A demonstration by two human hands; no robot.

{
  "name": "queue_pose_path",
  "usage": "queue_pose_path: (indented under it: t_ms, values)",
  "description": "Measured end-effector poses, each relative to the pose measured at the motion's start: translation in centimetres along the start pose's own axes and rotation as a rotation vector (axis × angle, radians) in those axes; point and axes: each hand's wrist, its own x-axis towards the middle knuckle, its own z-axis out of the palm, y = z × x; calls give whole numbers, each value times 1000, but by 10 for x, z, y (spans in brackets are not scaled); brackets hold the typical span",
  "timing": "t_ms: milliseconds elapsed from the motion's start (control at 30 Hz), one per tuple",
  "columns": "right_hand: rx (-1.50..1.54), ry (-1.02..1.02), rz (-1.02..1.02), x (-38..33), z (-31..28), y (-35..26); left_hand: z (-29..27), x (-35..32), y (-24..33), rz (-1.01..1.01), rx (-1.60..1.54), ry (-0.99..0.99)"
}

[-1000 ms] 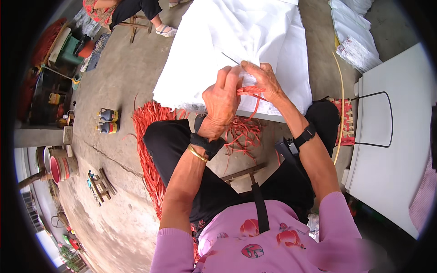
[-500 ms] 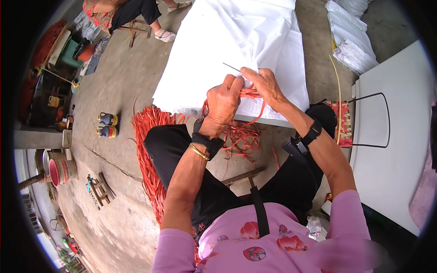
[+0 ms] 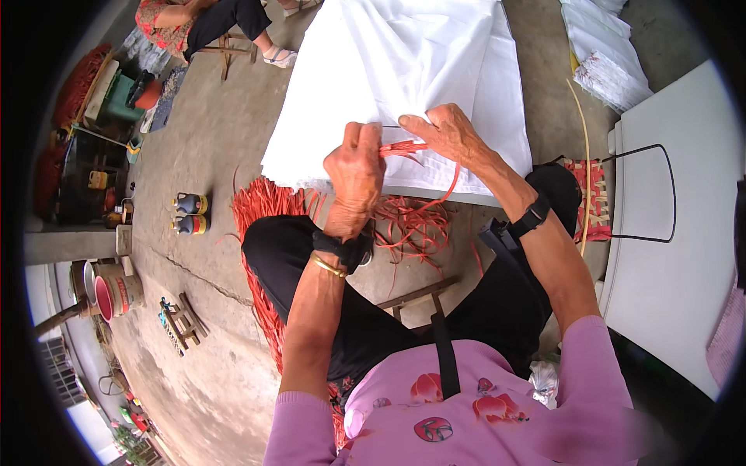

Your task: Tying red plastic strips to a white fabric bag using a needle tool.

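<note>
My left hand (image 3: 353, 175) is closed in a fist round one end of a short bundle of red plastic strips (image 3: 402, 147). The other end runs into my right hand (image 3: 457, 141), whose fingers are curled on it. A thin dark rod (image 3: 390, 126) spans the gap between my left fist and right thumb; which hand grips it, I cannot tell. One loose red strip (image 3: 452, 180) hangs in a curve below my right hand. Both hands are over the near edge of a pile of white woven sheets (image 3: 326, 101).
Tangled red strips (image 3: 412, 225) hang below the table edge. A thick heap of them (image 3: 260, 206) lies by my left knee. Two dark bottles (image 3: 190, 204) and a small wooden stool (image 3: 183, 322) stand left. A white cabinet (image 3: 660, 202) is at right. Another person (image 3: 225, 23) sits far left.
My left hand has moved left, away from the right, so the red bundle is stretched across the gap. The rod now lies level between the hands instead of pointing up to the left.
</note>
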Motion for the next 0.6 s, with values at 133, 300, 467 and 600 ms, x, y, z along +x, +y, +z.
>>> queue_pose_path:
  t_ms: [133, 300, 467, 600]
  values:
    - [370, 18, -89, 6, 10, 5, 18, 3, 16, 125, -67, -17]
    - [656, 52, 160, 5, 3, 0, -1, 11, 18, -140, 9, 45]
    - [161, 75, 18, 0, -16, -6, -7, 9, -20, -256, 168, 62]
    - [-127, 53, -70, -1, -9, -2, -11, 11, -21, -194, 99, 165]
